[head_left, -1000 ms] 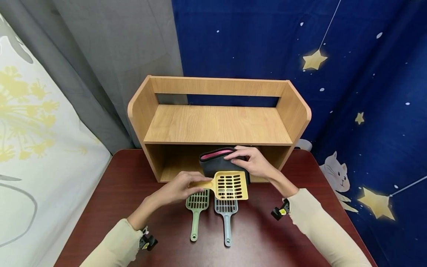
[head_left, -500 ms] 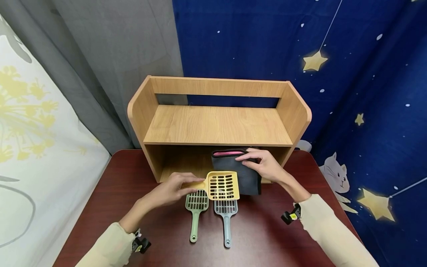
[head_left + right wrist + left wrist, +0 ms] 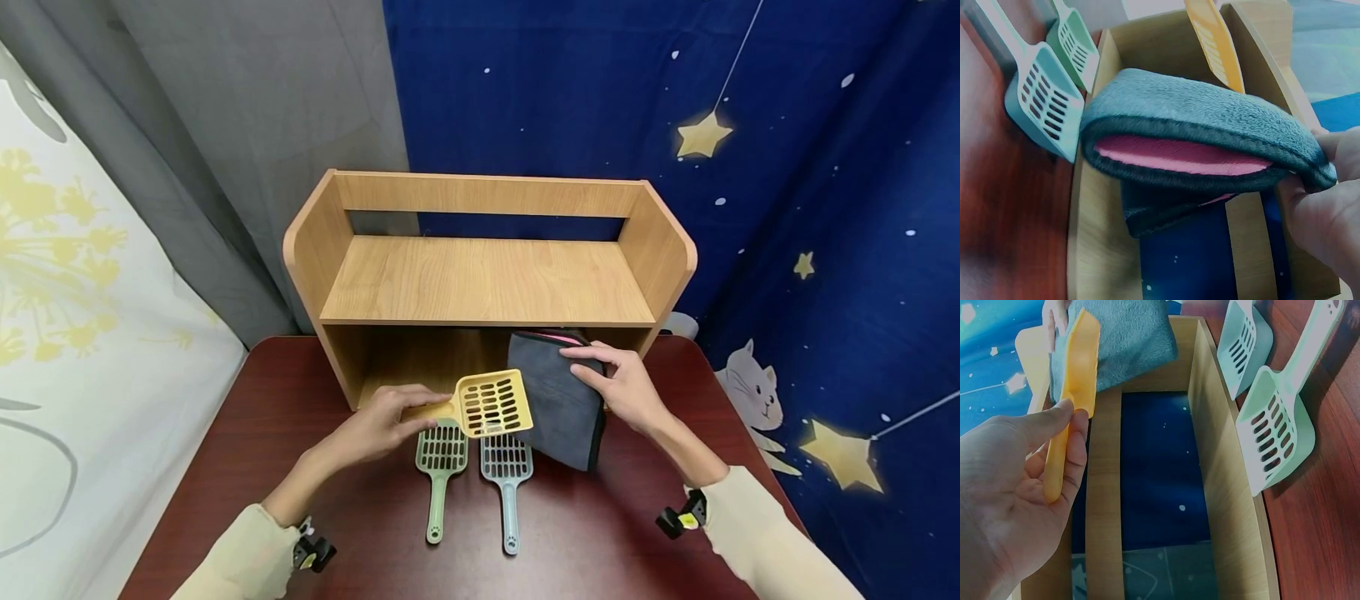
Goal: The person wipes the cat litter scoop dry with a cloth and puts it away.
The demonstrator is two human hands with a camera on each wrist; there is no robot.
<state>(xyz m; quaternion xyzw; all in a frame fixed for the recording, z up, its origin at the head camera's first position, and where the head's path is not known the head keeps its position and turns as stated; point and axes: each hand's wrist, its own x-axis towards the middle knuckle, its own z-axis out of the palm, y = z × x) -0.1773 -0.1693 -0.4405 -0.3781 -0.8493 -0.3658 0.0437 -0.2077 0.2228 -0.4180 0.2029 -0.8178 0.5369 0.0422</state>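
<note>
My left hand [image 3: 378,425] pinches the handle of the yellow scoop [image 3: 491,403], thumb and fingers curled round it, and holds it off the tabletop [image 3: 247,433] just above the green scoop [image 3: 441,463] and the grey scoop [image 3: 507,471], which lie side by side with their handles toward me. My right hand [image 3: 622,385] grips the dark cloth [image 3: 558,400] at its right edge, fingers curled over the fold; a pink lining shows at its far end. The cloth hangs tilted in front of the shelf [image 3: 487,279], its near corner close to the tabletop.

The yellow scoop's right edge overlaps the cloth's left side, and I cannot tell whether they touch. If they do, I judge that the scoop could snag the fabric and twist in my light pinch, since I hold only the thin handle end. It could then drop onto the two scoops below and knock them askew. The cloth is held by one edge only, so its loose layers could slump open or slip from my fingers. Its far end is also near the shelf's lower opening and could catch on the board there.

The yellow scoop's head lies right of my left hand; the cloth lies left of my right hand.
</note>
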